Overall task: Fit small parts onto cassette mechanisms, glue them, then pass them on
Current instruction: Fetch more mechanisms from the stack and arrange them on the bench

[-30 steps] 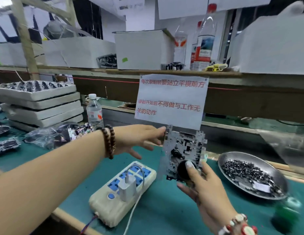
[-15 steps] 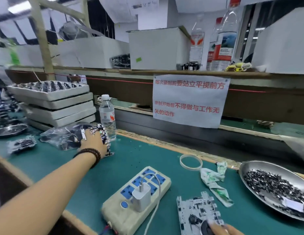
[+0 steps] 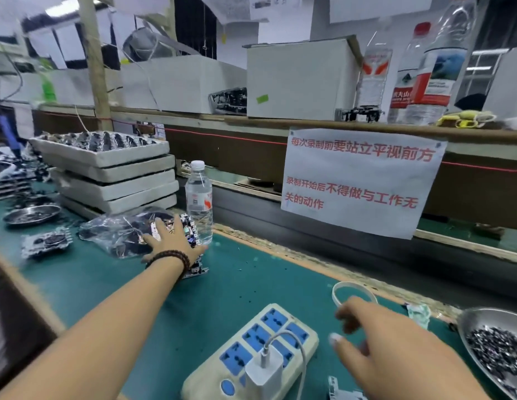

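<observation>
Bench: green mat (image 3: 240, 287) along a workstation, wooden shelf (image 3: 280, 122) behind with white boxes (image 3: 297, 79) and two tall bottles (image 3: 433, 70) on it.
Notice: paper sheet (image 3: 358, 180) with red characters hangs from the shelf edge, facing the person.
Left hand: left hand (image 3: 172, 241) reaches far out to the left, palm down, fingers spread and straight, lying flat on a mechanism (image 3: 194, 267); beaded bracelet (image 3: 173, 256) at the wrist.
Mechanism under left hand: flat on the mat just beside the water bottle (image 3: 199, 202), its near corner poking out past the wrist; it touches the plastic bag (image 3: 121, 232) of dark parts.
Right hand: right hand (image 3: 395, 350) hovers low at the bottom right, blurred; fingers loosely bent, nothing seen in them, though how they lie underneath I cannot tell.
Second mechanism: a grey mechanism corner (image 3: 342, 392) shows at the bottom edge, under the right hand, beside the power strip (image 3: 251, 353).
Power strip: cream with blue sockets, a white charger (image 3: 264, 373) plugged in.
Ring: white ring (image 3: 354, 294) flat on the mat, just beyond the right hand.
Dish: steel dish (image 3: 479, 319) of small dark parts at the right edge.
Trays: stack of grey trays (image 3: 113, 183) far left, top one filled with parts.
Far left: small steel dish (image 3: 32, 213) and another mechanism (image 3: 48, 241) on the mat, apart from the left hand.
</observation>
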Motion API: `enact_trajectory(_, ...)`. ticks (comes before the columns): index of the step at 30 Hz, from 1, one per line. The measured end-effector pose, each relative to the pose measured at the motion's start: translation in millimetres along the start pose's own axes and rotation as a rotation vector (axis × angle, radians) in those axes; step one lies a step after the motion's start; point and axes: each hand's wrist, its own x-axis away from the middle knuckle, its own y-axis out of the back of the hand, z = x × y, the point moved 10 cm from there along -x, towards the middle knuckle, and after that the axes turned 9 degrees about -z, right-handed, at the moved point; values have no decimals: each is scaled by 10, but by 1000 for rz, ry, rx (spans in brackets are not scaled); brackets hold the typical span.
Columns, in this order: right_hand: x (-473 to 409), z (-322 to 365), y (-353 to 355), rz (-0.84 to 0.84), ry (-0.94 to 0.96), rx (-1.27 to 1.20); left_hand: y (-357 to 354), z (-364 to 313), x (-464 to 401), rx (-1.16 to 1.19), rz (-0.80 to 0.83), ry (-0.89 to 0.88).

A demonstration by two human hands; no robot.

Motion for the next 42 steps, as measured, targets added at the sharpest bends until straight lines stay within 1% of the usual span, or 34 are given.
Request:
enact_trajectory(1,-24,207,52,-49,73,-77,-38,-37,-23,5,9,-3)
enact_trajectory(3,-153,378,124,-160,123,-154,-101,-101,-60,-10,25,-6)
enact_trajectory(7,-257,604,40,-143,217,-228,-149,-129,-117,-63,-11,21)
enact_trajectory(9,-282,633,-16,-113,229,-256,-144,-109,-143,-84,-28,28)
enact_trajectory(11,-286,616,-68,-117,246,-263,-134,-70,-161,-80,-55,31)
enact_trajectory(13,-283,580,-117,-114,242,-270,-125,-37,-189,-66,-59,37)
enact_trajectory(16,-273,470,-234,-80,203,-274,-102,-27,-256,-35,-15,29)
enact_trajectory(19,-262,379,-270,-81,168,-280,-93,-2,-344,-16,32,23)
enact_trajectory(22,-229,342,-273,-85,150,-304,-48,16,-375,28,17,40)
enact_trajectory(24,-211,356,-272,-87,158,-299,16,1,-383,88,-5,44)
enact_trajectory(25,-212,363,-270,-95,170,-293,37,15,-401,154,-1,63)
enact_trajectory(27,-208,332,-269,-92,159,-300,93,45,-421,386,32,135)
enact_trajectory(29,-202,313,-276,-72,152,-328,218,65,-458,632,9,180)
enact_trajectory(30,-163,283,-299,-53,146,-332,298,97,-473,694,-12,195)
enact_trajectory(32,-234,271,-314,-64,126,-335,391,220,-512,744,-25,235)
enact_trajectory(35,-246,170,-390,-60,57,-358,321,467,-565,797,55,310)
enact_trajectory(36,-233,147,-354,-82,45,-360,318,527,-560,798,64,326)
enact_trajectory(39,-109,172,-226,-153,102,-366,351,670,-598,790,-13,292)
enact_trajectory(42,-54,202,-259,-102,115,-315,411,643,-520,858,-127,213)
